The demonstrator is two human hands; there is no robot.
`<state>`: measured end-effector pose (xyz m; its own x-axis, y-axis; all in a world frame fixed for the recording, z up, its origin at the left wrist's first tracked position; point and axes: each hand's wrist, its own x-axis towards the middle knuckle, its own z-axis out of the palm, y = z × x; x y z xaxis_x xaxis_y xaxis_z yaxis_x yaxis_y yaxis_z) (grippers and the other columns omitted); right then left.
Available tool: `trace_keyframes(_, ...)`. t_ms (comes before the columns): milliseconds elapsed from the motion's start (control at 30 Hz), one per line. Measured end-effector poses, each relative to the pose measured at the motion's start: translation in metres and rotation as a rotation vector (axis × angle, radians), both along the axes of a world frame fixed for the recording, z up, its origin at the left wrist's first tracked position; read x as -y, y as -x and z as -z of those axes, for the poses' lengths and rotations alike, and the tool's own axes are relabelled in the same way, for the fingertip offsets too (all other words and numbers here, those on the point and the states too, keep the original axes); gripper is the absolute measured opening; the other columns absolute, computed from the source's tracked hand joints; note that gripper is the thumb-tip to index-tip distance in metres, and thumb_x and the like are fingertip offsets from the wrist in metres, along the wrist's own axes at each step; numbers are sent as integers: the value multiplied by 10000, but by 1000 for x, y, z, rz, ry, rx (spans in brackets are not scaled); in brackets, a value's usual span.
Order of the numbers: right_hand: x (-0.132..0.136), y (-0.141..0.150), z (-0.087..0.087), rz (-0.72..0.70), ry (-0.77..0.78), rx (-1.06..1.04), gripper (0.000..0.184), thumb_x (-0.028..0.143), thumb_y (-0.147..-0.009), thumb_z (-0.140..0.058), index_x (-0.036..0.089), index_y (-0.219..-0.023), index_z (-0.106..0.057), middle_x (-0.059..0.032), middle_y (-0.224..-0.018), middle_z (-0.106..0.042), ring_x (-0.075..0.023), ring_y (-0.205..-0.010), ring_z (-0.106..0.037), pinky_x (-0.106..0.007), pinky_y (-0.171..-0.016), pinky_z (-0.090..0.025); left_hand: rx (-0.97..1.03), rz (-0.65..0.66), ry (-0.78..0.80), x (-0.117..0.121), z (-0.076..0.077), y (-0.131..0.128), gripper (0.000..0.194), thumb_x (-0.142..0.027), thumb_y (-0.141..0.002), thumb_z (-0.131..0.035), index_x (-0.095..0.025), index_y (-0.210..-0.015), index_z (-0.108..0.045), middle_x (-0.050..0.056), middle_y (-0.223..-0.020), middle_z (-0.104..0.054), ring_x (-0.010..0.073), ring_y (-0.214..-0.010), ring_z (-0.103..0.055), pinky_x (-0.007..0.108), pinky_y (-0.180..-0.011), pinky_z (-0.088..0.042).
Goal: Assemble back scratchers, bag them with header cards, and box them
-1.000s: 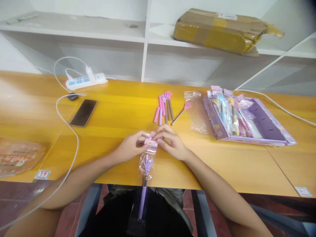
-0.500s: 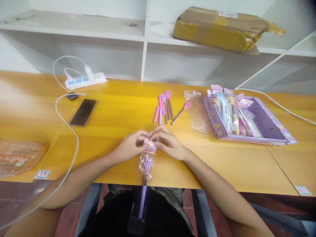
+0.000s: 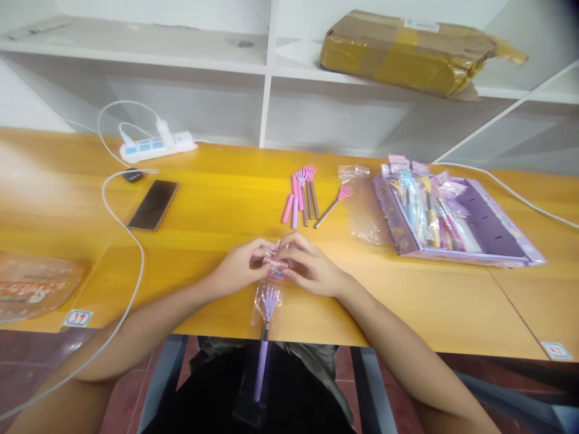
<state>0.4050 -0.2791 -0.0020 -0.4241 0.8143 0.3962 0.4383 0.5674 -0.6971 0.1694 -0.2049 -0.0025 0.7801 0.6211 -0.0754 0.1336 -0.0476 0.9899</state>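
- Holding card [image 3: 274, 272] at bag's [image 3: 259, 306] top with narrow pinch of left hand [image 3: 239, 268] and right hand [image 3: 315, 266].
- Best to press evenly, without creasing card.
- Avoid tugging scratcher [image 3: 261, 369], toward 6 o'clock.

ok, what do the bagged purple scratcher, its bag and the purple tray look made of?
Scratcher: probably moulded plastic head, smooth solid color; metal-looking neck, from its shine; handle could be plastic or foam.
Bag: thin, glossy plastic film, see-through with bright creases.
Tray: likely printed cardboard, given its thin patterned walls; coating unclear.
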Motion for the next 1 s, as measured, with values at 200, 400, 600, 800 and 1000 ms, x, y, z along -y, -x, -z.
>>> trace_keyframes(200,2,0,-2,11,-62,88,279,260,-1026,-619,267,-1304,-642,-108,-1246,-544,-231,-1079,-635,-416,-945,-588,10,-4,26,-1,1,1,300,-223,-949,-678,-208,-1247,-643,72,-1127,-798,204,-1034,-761,363,-938,-588)
trace_keyframes(400,2,1,-1,-6,71,-20,262,275,-1039,-606,253,-1297,-641,-101,-1220,-541,-188,-928,-616,-375,-840,-594,4,-44,-60,-6,-4,3,251,-327,-1061,-528,-197,-1181,-707,90,-1232,-761,221,-1161,-707,399,-1069,-516)
trace_keyframes(600,1,1,-1,-40,143,-98,232,313,-1044,-610,262,-1264,-665,-96,-1213,-527,-206,-981,-606,-373,-847,-592,-14,-38,-61,-5,-5,3,270,-342,-1067,-524,-204,-1203,-713,81,-1249,-756,227,-1174,-696,389,-1075,-508)
trace_keyframes(800,0,1,0,-80,175,-95,248,333,-1041,-619,255,-1273,-655,-104,-1240,-535,-237,-1095,-603,-417,-956,-587,-25,-39,-58,-5,-1,4,278,-349,-1066,-530,-211,-1236,-702,84,-1268,-757,229,-1160,-709,374,-1039,-528)
trace_keyframes(1000,0,1,-3,-109,177,-69,276,282,-1029,-631,237,-1302,-646,-108,-1237,-561,-244,-1156,-603,-447,-1049,-546,-21,-32,-68,-5,1,4,264,-344,-1068,-529,-214,-1234,-687,83,-1256,-757,225,-1138,-714,378,-1024,-533)
